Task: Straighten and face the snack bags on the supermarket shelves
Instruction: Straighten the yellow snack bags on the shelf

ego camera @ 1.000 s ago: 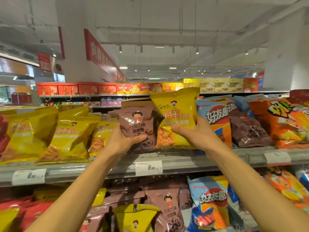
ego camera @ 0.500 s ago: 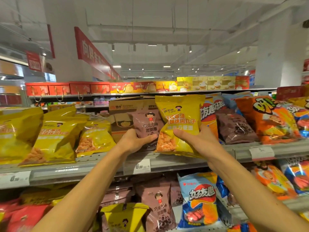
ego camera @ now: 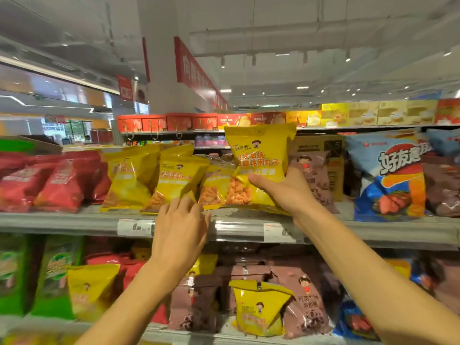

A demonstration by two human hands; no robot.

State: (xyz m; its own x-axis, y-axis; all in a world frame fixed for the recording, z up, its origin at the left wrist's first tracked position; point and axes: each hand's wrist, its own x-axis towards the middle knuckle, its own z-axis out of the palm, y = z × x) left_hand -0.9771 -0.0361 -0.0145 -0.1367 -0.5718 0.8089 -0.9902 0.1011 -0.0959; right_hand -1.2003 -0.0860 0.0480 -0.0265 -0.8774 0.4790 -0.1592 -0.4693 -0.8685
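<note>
The scene is bright and evenly lit from above by small ceiling spotlights (ego camera: 347, 56) and recessed lamps toward one and two o'clock, so shadows stay soft and only the lower shelf (ego camera: 224, 329) recesses at six o'clock look dim. Motion blur smears most of the frame, worst over the red bags (ego camera: 49, 180) at nine o'clock and the green bags (ego camera: 37, 270) at eight o'clock, while the yellow bag (ego camera: 256, 168) near the centre stays sharp enough for its print to read. Glare sits on the clear price strip (ego camera: 236, 227) at the shelf edge, and wide-angle distortion bends the shelf lines and ceiling toward the edges.
</note>
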